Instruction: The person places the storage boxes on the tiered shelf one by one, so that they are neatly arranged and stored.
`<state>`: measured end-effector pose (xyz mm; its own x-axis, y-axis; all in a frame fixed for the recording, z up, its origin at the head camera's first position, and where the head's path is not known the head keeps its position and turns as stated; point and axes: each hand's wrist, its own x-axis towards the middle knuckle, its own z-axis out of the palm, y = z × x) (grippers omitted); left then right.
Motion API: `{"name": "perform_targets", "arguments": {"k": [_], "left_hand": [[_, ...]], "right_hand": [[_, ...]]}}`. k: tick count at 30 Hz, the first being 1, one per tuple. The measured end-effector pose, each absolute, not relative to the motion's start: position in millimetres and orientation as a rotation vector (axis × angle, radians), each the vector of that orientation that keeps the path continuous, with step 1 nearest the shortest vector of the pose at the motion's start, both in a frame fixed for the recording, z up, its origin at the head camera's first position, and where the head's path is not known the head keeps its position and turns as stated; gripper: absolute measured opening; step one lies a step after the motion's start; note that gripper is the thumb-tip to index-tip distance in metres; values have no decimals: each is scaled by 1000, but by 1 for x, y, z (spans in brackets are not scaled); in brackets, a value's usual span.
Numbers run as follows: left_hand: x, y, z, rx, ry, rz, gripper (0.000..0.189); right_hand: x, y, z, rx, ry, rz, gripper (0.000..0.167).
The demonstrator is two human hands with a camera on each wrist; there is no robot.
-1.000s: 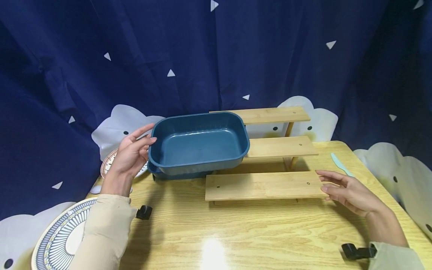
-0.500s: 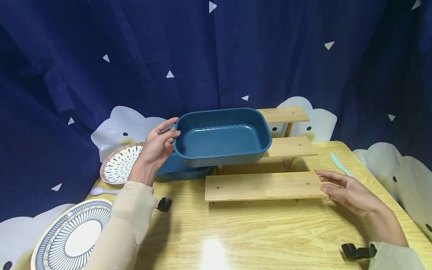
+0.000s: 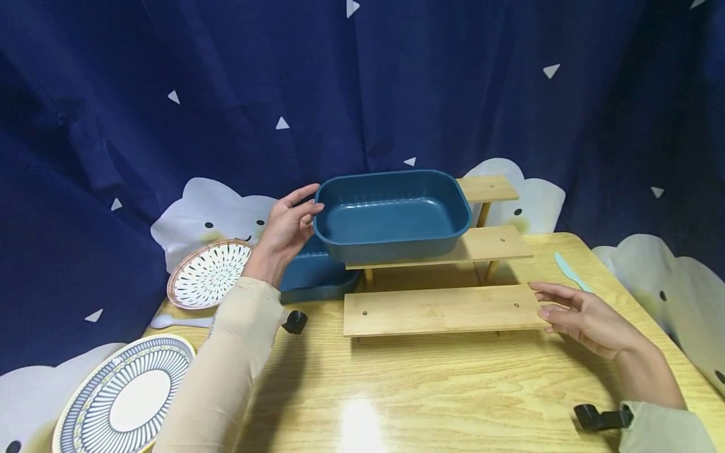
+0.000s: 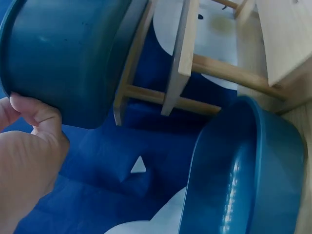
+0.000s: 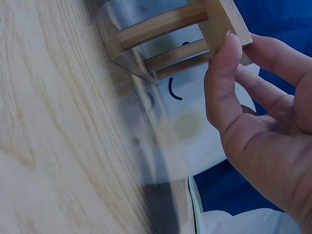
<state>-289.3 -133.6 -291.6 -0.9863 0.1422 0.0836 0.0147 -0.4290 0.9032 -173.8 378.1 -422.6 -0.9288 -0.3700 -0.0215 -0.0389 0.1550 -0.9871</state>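
A deep blue rectangular dish (image 3: 391, 217) is held up in front of the upper boards of a three-step wooden shelf (image 3: 444, 311). My left hand (image 3: 283, 229) pinches its left rim between thumb and fingers. From the left wrist view the dish (image 4: 63, 58) lies close beside a board's edge; whether they touch I cannot tell. A second blue dish (image 3: 317, 277) sits on the table to the shelf's left, partly hidden. My right hand (image 3: 595, 324) pinches the right end of the lowest board, thumb (image 5: 226, 68) against the wood.
Left of the shelf are a speckled bowl (image 3: 209, 277), a pale spoon (image 3: 170, 321) and a large patterned plate (image 3: 138, 399). A mint-green knife (image 3: 571, 272) lies right of the shelf. Behind the wooden table (image 3: 442, 390) hangs a dark blue curtain (image 3: 238, 75).
The left hand has carried the blue dish rightward and slightly up, across the shelf's upper boards. More of the second dish, bowl and spoon shows. The right hand has stayed on the lowest board.
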Motion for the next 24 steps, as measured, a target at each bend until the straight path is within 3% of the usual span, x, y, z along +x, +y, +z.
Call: {"name": "perform_targets", "arguments": {"k": [24], "left_hand": [[-324,-97,-287,115,1708,2605,56]], "right_hand": [[-174,380,-426,-410,2209,-1813,47]]}}
